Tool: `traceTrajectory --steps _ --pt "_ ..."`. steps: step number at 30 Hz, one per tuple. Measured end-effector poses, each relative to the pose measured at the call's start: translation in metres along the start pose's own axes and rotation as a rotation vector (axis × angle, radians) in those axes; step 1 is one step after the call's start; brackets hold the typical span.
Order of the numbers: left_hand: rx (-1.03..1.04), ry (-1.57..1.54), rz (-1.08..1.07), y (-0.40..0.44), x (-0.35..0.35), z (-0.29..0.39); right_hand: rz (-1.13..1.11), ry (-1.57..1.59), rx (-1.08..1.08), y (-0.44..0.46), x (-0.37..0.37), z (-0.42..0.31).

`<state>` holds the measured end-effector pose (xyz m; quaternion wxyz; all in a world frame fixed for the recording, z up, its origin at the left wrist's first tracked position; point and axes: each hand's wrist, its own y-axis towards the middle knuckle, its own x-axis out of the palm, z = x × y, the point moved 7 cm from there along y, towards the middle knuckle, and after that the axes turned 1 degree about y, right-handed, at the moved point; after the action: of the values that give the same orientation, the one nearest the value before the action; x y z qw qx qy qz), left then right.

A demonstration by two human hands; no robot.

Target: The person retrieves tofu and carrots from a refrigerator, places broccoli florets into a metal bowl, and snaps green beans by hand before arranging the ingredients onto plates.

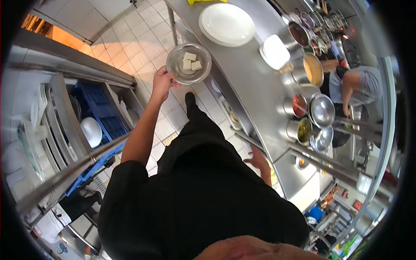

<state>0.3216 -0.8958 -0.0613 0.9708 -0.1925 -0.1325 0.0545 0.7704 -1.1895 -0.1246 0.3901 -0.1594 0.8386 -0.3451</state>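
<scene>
My left hand [163,82] is stretched out ahead of me, its fingers closed on the rim of a round metal bowl [203,74]. Several pale white blocks that look like tofu [190,56] lie inside this bowl. The bowl hangs over the tiled floor, beside the corner of a steel counter [249,93]. My right hand [258,161] is low at my right side, close to the counter's edge, with its fingers apart and nothing visible in them.
Stacked white plates [229,24] and square white dishes [276,51] stand on the counter. Metal pots [308,70] with food line its far side, where another person [353,86] bends. Steel shelving with a blue crate [97,110] rises on my left; another person [54,221] stands behind it.
</scene>
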Motion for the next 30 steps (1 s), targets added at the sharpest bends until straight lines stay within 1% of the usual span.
traceTrajectory --steps 1,2,3,4,5,6,8,9,11,13,14,17,20,22,24,27,30 --pt "0.010 0.009 0.016 0.022 -0.010 0.014 -0.065 -0.067 -0.118 0.033 -0.009 -0.049" --pt "0.001 0.020 0.049 0.041 -0.023 0.024 -0.020 -0.044 -0.157 0.067 -0.021 -0.090" --pt "0.002 0.027 0.078 0.058 -0.038 0.032 0.003 0.069 -0.125 0.084 -0.049 -0.161" --pt "0.005 0.030 0.105 0.073 -0.049 0.043 0.087 0.015 -0.249 0.114 -0.070 -0.215" --pt "-0.010 0.027 0.127 0.082 -0.058 0.055 0.153 -0.004 -0.433 0.144 -0.087 -0.264" --pt "-0.013 0.024 0.151 0.092 -0.069 0.070 0.118 0.121 -0.438 0.157 -0.109 -0.326" --pt "-0.006 0.027 0.181 0.115 -0.100 0.088 0.114 0.480 -0.631 0.211 -0.137 -0.422" --pt "-0.010 0.006 0.224 0.118 -0.110 0.107 0.170 0.471 -0.686 0.231 -0.157 -0.468" --pt "0.011 -0.034 0.239 0.139 -0.140 0.126 0.275 0.455 -0.776 0.264 -0.187 -0.554" --pt "0.019 -0.061 0.274 0.161 -0.166 0.145 0.406 0.442 -0.862 0.328 -0.207 -0.609" --pt "0.020 -0.070 0.279 0.176 -0.178 0.150 0.503 0.415 -0.834 0.360 -0.217 -0.629" --pt "0.017 -0.091 0.254 0.241 -0.222 0.161 0.764 0.262 -0.658 0.446 -0.236 -0.661" --pt "0.008 -0.087 0.205 0.307 -0.246 0.187 1.136 -0.151 -0.473 0.515 -0.223 -0.660" --pt "-0.011 -0.073 0.134 0.345 -0.249 0.217 1.151 -0.343 -0.406 0.543 -0.201 -0.650" --pt "-0.037 -0.031 0.056 0.386 -0.251 0.249 1.111 -0.269 -0.440 0.563 -0.206 -0.644" --pt "-0.041 0.062 -0.049 0.458 -0.245 0.280 1.155 -0.170 -0.296 0.527 -0.213 -0.661" --pt "-0.049 0.070 -0.134 0.523 -0.236 0.313 1.233 -0.166 -0.258 0.535 -0.218 -0.662"
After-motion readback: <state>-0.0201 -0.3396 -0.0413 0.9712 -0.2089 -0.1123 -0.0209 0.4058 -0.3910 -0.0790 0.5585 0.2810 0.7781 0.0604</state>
